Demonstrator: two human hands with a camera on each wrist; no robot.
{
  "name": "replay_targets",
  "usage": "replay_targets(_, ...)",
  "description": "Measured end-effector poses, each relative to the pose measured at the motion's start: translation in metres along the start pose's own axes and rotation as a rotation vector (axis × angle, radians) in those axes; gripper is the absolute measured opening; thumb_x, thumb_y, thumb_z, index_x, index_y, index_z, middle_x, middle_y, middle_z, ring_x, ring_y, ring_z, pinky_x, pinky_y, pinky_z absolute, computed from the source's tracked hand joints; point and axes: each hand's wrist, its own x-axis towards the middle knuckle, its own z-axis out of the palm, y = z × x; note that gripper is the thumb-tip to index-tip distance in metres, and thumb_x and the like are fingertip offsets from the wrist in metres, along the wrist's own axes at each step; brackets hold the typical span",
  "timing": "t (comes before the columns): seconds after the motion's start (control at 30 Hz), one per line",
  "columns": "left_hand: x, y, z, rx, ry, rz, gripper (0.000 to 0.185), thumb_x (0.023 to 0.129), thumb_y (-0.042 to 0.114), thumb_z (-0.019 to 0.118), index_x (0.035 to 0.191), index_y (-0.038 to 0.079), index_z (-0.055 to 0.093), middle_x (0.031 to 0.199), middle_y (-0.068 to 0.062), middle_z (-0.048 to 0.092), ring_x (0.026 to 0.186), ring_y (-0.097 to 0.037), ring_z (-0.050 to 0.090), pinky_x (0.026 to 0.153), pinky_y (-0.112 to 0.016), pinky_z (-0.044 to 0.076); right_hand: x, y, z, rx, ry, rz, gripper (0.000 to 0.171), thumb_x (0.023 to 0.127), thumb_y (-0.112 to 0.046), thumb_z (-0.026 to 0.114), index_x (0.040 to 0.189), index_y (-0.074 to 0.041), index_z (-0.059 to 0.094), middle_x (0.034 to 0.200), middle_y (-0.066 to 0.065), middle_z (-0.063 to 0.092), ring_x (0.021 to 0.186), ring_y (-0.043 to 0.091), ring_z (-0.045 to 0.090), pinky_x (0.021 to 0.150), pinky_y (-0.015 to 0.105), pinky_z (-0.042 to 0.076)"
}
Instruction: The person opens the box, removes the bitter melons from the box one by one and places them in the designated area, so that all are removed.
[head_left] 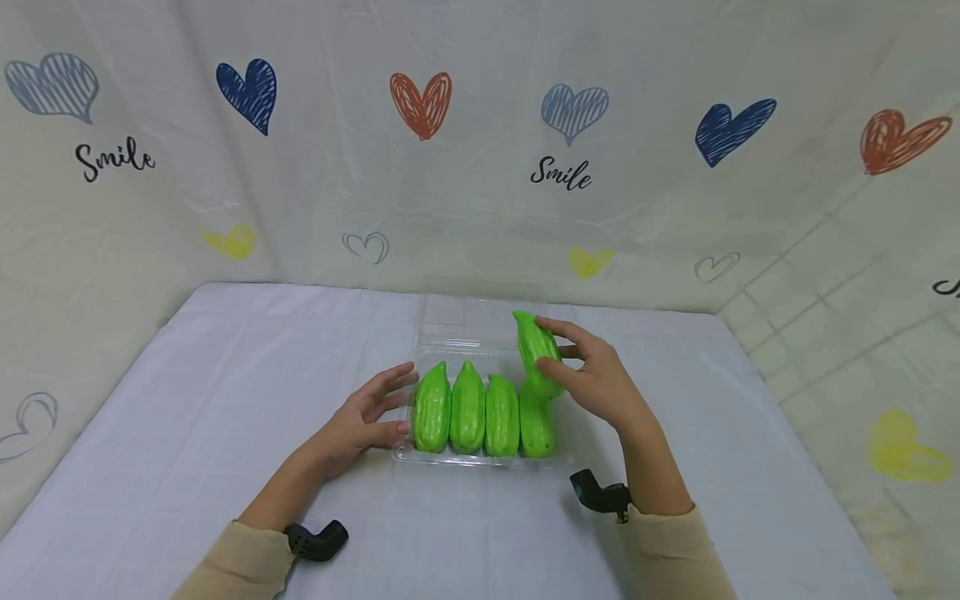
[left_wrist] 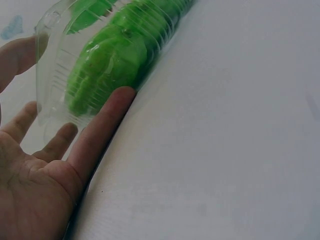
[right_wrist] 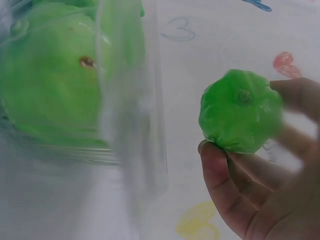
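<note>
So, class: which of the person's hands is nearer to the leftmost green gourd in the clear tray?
Left. The left hand rests against the clear tray beside the leftmost gourd; the right hand holds another gourd above the tray's far side.

Worktop (head_left: 187, 400): standing draped in a pale white cloth, wrinkling slightly.
Clear plastic tray (head_left: 480, 455): sitting directly on the cloth near the middle, holding green gourds (head_left: 467, 410) lying side by side.

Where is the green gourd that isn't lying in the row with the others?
In the head view, the right hand holds the fifth gourd up, tilted, above the right end of the row of four gourds in the clear tray.
</note>
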Motion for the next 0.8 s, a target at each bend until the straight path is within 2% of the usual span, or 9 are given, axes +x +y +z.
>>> replay_targets(0.17,0.0,-0.002,-0.001,-0.024,-0.004,0.006,0.078,0.083,0.005,0.064,0.146,0.021,0.021,0.15,-0.006,0.02,0.134,-0.031,0.024,0.092,-0.042,0.043,-0.005,-0.02,-0.004,0.015,-0.001,0.004,0.049,0.088,-0.019,0.061,0.135,-0.02,0.046,0.137,0.008,0.043,0.111,0.032,0.053,0.071,0.04,0.051)
replay_targets(0.3,0.001,-0.003,-0.002,-0.028,-0.008,0.009,0.078,0.083,0.005,0.064,0.146,0.021,0.021,0.15,-0.006,0.019,0.135,-0.031,0.023,0.091,-0.041,0.044,-0.007,-0.026,-0.007,0.004,0.005,0.018,0.049,0.089,-0.018,0.06,0.136,-0.019,0.045,0.138,0.007,0.043,0.111,0.032,0.053,0.072,0.04,0.051)
replay_targets(0.63,0.001,-0.002,-0.001,-0.011,-0.006,-0.004,0.079,0.082,0.007,0.066,0.146,0.022,0.022,0.149,-0.004,0.021,0.134,-0.029,0.026,0.09,-0.041,0.045,-0.005,-0.016,-0.014,0.038,0.027,0.073,0.05,0.089,-0.019,0.06,0.136,-0.022,0.045,0.139,0.001,0.041,0.114,0.031,0.05,0.075,0.044,0.05)
replay_targets(0.8,0.001,-0.002,-0.001,-0.007,0.0,-0.007,0.079,0.082,0.008,0.066,0.146,0.023,0.022,0.149,-0.003,0.022,0.134,-0.028,0.026,0.091,-0.043,0.044,-0.002,-0.003,-0.018,0.035,0.038,0.085,0.051,0.088,-0.023,0.061,0.136,-0.026,0.044,0.139,0.0,0.041,0.114,0.03,0.05,0.077,0.044,0.049)
